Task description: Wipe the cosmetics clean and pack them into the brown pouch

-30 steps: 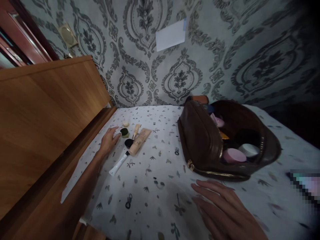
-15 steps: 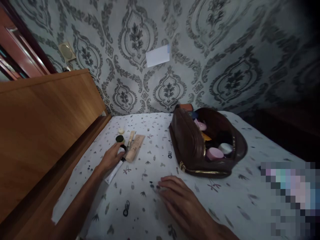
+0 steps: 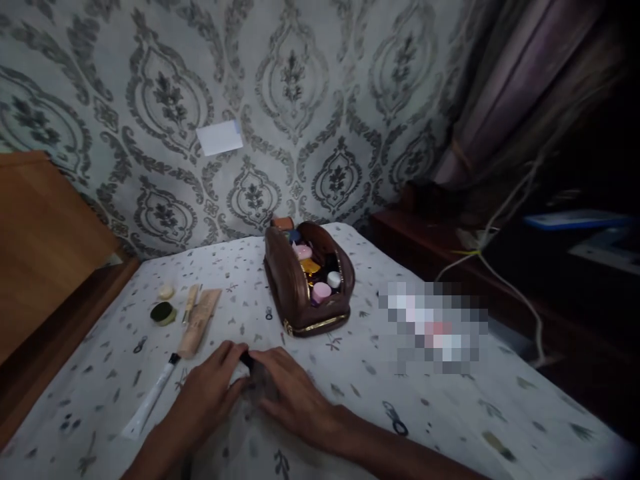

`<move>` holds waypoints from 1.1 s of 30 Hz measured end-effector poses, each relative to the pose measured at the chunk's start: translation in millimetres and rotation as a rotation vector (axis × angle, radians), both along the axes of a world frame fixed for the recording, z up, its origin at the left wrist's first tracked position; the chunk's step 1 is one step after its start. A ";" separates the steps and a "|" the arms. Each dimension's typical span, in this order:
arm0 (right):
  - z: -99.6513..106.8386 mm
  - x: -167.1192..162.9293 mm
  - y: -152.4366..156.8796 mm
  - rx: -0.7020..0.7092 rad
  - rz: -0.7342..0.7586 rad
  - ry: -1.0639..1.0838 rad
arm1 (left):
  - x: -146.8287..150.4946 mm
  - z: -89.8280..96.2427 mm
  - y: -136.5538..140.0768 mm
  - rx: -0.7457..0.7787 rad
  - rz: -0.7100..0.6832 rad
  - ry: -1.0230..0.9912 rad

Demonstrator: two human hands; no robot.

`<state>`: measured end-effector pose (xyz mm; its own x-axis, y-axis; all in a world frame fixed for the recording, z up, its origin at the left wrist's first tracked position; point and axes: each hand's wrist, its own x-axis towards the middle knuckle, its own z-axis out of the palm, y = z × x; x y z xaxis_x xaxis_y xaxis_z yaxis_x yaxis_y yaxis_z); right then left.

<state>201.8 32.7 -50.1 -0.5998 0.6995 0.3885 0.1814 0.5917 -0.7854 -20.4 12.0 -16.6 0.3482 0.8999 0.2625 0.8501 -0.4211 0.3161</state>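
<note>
Head view: a small black-topped item (image 3: 247, 361) sits low and near the middle, between the person's two hands, over a white cloth (image 3: 320, 373) printed with small leaves and figures. Its top is plain black; the lower part is mostly covered by fingers, so its full shape cannot be made out. The left hand (image 3: 215, 377) is partly closed, fingers bent over the item's left side and thumb curved in below, seeming to have hold of it. The right hand (image 3: 290, 393) is loosely curled, its fingertips at the item's right edge; whether they grip or only touch, I cannot tell.

Just beyond the left hand lies a tan tube (image 3: 200, 323), slanting away, with a slimmer beige tube (image 3: 191, 301) beside its far end. A thin white tube (image 3: 153, 397) with a black cap lies nearer, to the left of that hand. Farther left stand a greenish jar (image 3: 163, 313) with a dark top and a small cream-coloured round piece (image 3: 165, 291). Beyond the hands, a brown bag (image 3: 285, 280) stands unzipped, pink and white lids showing inside.
</note>
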 end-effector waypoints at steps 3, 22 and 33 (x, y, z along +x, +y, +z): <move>-3.9 2.0 1.7 -0.059 -0.020 -0.037 | 7.1 -3.0 5.5 -0.044 0.018 0.000; -0.8 -6.6 10.2 -0.122 -0.088 -0.128 | 15.9 -3.1 32.4 -0.085 0.209 -0.349; 4.7 -37.0 28.5 -0.012 -0.087 -0.184 | 0.5 -2.4 19.7 -0.143 0.144 -0.416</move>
